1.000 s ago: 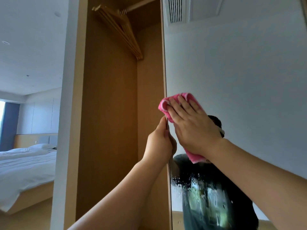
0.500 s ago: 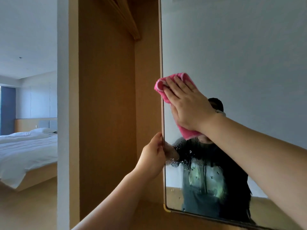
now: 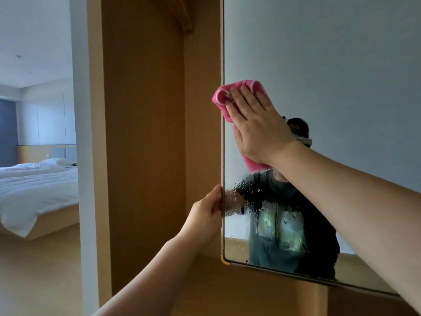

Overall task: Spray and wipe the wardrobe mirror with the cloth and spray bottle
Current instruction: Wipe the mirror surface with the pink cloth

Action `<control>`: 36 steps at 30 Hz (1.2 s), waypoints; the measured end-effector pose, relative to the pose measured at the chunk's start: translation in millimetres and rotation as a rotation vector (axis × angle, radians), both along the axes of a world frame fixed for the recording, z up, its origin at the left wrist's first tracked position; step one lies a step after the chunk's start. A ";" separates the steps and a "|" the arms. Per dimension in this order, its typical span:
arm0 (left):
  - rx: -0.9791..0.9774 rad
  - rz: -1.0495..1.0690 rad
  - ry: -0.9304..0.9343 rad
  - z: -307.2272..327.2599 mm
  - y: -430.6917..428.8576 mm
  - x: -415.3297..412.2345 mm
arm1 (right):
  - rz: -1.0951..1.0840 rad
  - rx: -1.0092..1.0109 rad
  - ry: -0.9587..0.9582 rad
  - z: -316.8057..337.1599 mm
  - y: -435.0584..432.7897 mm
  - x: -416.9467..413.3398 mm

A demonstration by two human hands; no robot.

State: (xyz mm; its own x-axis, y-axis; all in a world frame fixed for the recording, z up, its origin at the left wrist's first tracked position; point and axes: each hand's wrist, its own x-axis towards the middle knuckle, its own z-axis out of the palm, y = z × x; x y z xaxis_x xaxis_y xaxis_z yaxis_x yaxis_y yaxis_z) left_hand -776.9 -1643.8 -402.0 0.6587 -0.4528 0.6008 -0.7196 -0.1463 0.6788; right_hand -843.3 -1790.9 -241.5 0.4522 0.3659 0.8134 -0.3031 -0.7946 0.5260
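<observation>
**Soft cloth, slick glass**

The cloth (image 3: 227, 103) lies on the mirror (image 3: 330, 65) near its left edge, pressed by the flat, straight-fingered right hand (image 3: 257, 126). Soft and light, it likely wants a full palm. The left hand (image 3: 205, 215) grips the mirror's left edge, steadying the wet glass.

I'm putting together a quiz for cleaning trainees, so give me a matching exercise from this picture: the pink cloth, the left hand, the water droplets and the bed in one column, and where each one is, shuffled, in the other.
Column one
1. cloth
2. left hand
3. droplets
4. bed

Column two
A. gripping the left edge of the mirror
B. in the room at far left
C. flat under the right hand, against the glass
D. on the glass below the cloth

Pairs: 1-C, 2-A, 3-D, 4-B
</observation>
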 end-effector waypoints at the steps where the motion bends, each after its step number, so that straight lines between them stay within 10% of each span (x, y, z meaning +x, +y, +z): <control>1: -0.005 -0.003 0.007 -0.6 0.1 0.0 | 0.003 0.001 -0.009 -1.7 0.6 0.3; 36: 0.038 -0.158 -0.026 -0.1 16.8 -4.7 | -0.013 0.086 0.007 -182.4 14.2 8.4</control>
State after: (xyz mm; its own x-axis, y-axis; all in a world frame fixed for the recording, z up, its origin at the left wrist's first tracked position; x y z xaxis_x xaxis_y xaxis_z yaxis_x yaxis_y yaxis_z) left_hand -781.6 -1627.1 -402.1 0.5618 -0.5723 0.5974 -0.7529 -0.0545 0.6559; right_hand -834.8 -1776.8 -423.9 0.4621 0.2893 0.8383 -0.3102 -0.8328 0.4584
